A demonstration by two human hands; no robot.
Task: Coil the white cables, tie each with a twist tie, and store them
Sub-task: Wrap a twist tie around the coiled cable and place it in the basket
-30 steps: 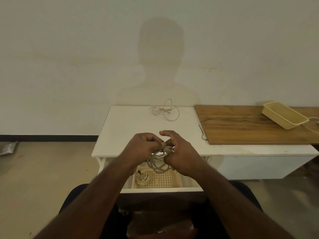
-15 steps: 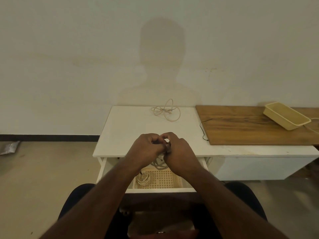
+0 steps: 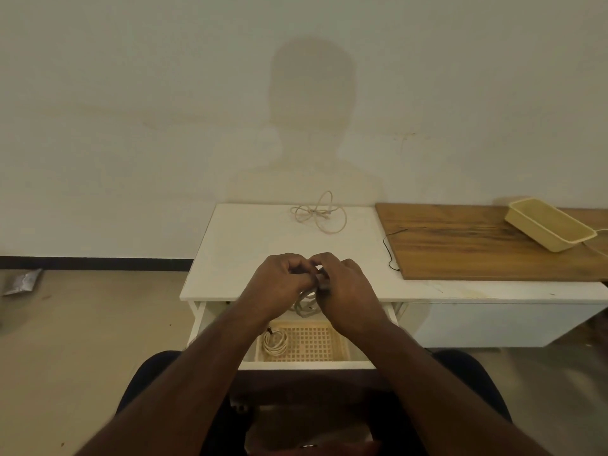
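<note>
Both hands, left hand (image 3: 279, 284) and right hand (image 3: 345, 291), pinch coiled cable (image 3: 304, 306), mostly hidden; tie indiscernible.

A smooth, matt white finish is shown by the bench (image 3: 250, 245). At three o'clock, grained brown wood is seen in the board (image 3: 477, 248). Pale perforated plastic is seen in the drawer's basket (image 3: 312, 340).
</note>
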